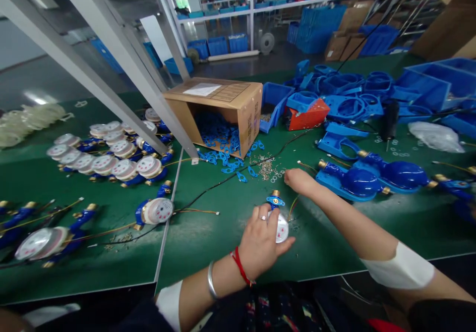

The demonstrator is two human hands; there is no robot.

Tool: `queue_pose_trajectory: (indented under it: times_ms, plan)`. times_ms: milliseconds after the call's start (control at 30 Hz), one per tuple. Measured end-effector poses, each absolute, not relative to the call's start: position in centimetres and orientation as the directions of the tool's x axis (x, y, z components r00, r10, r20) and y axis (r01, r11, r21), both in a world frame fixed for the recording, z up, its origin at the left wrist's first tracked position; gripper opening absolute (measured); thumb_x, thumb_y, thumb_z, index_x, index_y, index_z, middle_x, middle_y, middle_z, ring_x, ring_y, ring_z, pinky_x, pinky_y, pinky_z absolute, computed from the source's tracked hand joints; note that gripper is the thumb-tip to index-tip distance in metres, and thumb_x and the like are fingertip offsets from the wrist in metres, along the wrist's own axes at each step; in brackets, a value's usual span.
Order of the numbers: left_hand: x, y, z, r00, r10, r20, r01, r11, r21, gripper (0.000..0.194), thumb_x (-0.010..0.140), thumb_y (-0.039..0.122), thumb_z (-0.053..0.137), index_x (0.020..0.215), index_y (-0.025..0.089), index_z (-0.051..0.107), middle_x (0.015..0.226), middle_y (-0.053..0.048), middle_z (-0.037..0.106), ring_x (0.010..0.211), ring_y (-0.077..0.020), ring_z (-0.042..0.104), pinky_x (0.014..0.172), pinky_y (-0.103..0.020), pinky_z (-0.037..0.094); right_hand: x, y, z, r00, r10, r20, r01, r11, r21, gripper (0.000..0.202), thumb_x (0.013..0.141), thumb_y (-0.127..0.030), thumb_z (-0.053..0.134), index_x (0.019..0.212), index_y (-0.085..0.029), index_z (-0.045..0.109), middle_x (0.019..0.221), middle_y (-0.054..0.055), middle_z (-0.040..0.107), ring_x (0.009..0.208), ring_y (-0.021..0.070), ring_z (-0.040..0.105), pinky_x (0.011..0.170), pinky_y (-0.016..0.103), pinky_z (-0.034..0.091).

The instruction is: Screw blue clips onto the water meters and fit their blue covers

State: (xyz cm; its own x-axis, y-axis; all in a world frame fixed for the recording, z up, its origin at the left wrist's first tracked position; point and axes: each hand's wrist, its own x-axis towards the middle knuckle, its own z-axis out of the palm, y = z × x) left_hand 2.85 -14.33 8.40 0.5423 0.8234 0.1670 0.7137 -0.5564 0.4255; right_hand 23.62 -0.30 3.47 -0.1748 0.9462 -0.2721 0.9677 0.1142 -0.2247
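My left hand (262, 238) is wrapped round a water meter (282, 229) with a white face and red marks, near the front of the green table. A blue oval flange piece (275, 201) sits at the meter's brass end, just beyond my fingertips. My right hand (295, 181) is closed at the small clear rings (274, 179), beside a pile of small screws (265, 167). Whatever its fingers hold, if anything, is too small to make out. A thin coloured wire runs up from the meter below my right wrist.
An open cardboard box (250, 119) spills blue flange pieces. Several white-faced meters (124, 169) stand at the left. Blue meter bodies (360, 181), blue plastic housings (345, 106) and a red box (308, 115) lie at the right. A metal post (148, 89) and a black cable cross the workspace.
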Motion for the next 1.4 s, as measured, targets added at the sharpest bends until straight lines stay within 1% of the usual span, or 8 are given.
queue_pose_trajectory:
  times_ms: [167, 300, 900, 1033, 1133, 1200, 1300, 1400]
  plan:
    - [2.5, -14.1, 8.8, 0.543, 0.822, 0.17, 0.686, -0.551, 0.475, 0.059, 0.079, 0.05, 0.059, 0.121, 0.01, 0.047, 0.114, -0.016, 0.05, 0.105, -0.0283, 0.046, 0.09, -0.046, 0.046, 22.8, -2.5, 6.6, -0.343, 0.912, -0.225, 0.865, 0.213, -0.454, 0.024, 0.091, -0.033, 0.047, 0.095, -0.014, 0.061, 0.091, 0.005, 0.063, 0.082, 0.0132, 0.059, 0.078, 0.03, 0.049]
    - [2.6, -14.0, 8.6, 0.512, 0.837, 0.195, 0.681, -0.534, 0.501, 0.058, 0.078, 0.052, 0.061, 0.116, 0.01, 0.048, 0.114, -0.016, 0.052, 0.105, -0.029, 0.048, 0.09, -0.047, 0.047, 21.0, -4.9, 8.2, -0.521, 0.842, -0.137, 0.707, 0.336, -0.622, 0.02, 0.089, -0.034, 0.049, 0.089, -0.019, 0.062, 0.091, 0.003, 0.061, 0.083, 0.0128, 0.056, 0.076, 0.026, 0.045]
    - [2.4, -13.4, 8.4, 0.538, 0.827, 0.16, 0.665, -0.534, 0.523, 0.055, 0.078, 0.05, 0.061, 0.115, 0.012, 0.048, 0.113, -0.015, 0.052, 0.104, -0.0297, 0.048, 0.087, -0.05, 0.048, 19.8, -4.4, 6.3, -0.546, 0.835, -0.075, 0.563, 0.299, -0.77, 0.012, 0.085, -0.025, 0.053, 0.085, -0.016, 0.062, 0.088, 0.005, 0.06, 0.08, 0.0132, 0.055, 0.073, 0.028, 0.045]
    - [2.5, -13.2, 8.5, 0.545, 0.823, 0.163, 0.663, -0.541, 0.517, 0.051, 0.079, 0.047, 0.061, 0.115, 0.013, 0.048, 0.114, -0.015, 0.051, 0.105, -0.0295, 0.048, 0.089, -0.049, 0.048, 19.9, -4.3, 6.5, -0.548, 0.831, -0.096, 0.577, 0.293, -0.762, 0.013, 0.084, -0.023, 0.056, 0.094, -0.018, 0.063, 0.093, 0.002, 0.063, 0.079, 0.0094, 0.059, 0.073, 0.024, 0.048]
    - [2.5, -13.1, 8.5, 0.549, 0.819, 0.168, 0.662, -0.549, 0.511, 0.049, 0.08, 0.045, 0.061, 0.116, 0.013, 0.048, 0.113, -0.015, 0.052, 0.104, -0.029, 0.049, 0.088, -0.048, 0.048, 21.2, -3.3, 7.3, -0.484, 0.87, -0.097, 0.653, 0.285, -0.702, 0.015, 0.084, -0.021, 0.056, 0.097, -0.021, 0.063, 0.097, 0.0, 0.065, 0.082, 0.0083, 0.06, 0.075, 0.022, 0.049]
    - [2.4, -13.1, 8.4, 0.551, 0.817, 0.169, 0.661, -0.551, 0.51, 0.048, 0.08, 0.044, 0.061, 0.116, 0.014, 0.048, 0.112, -0.014, 0.052, 0.103, -0.0284, 0.049, 0.088, -0.048, 0.048, 23.6, -1.9, 8.3, -0.371, 0.926, -0.076, 0.741, 0.246, -0.625, 0.017, 0.086, -0.022, 0.053, 0.1, -0.02, 0.063, 0.101, 0.002, 0.064, 0.088, 0.01, 0.059, 0.081, 0.024, 0.048]
    - [2.4, -13.1, 8.3, 0.555, 0.811, 0.182, 0.653, -0.561, 0.509, 0.048, 0.08, 0.044, 0.061, 0.116, 0.014, 0.049, 0.111, -0.014, 0.053, 0.102, -0.0278, 0.049, 0.087, -0.048, 0.049, 29.4, 1.1, 9.8, -0.114, 0.993, -0.028, 0.877, 0.088, -0.473, 0.022, 0.089, -0.022, 0.049, 0.106, -0.015, 0.06, 0.109, 0.009, 0.061, 0.097, 0.0157, 0.058, 0.091, 0.034, 0.045]
    - [2.4, -13.2, 8.3, 0.554, 0.812, 0.186, 0.653, -0.562, 0.508, 0.048, 0.081, 0.044, 0.06, 0.116, 0.013, 0.049, 0.111, -0.014, 0.053, 0.102, -0.0276, 0.049, 0.088, -0.048, 0.049, 35.2, 4.0, 10.3, 0.09, 0.996, -0.024, 0.934, -0.093, -0.345, 0.028, 0.088, -0.032, 0.053, 0.109, -0.013, 0.057, 0.111, 0.009, 0.058, 0.099, 0.019, 0.058, 0.087, 0.041, 0.049]
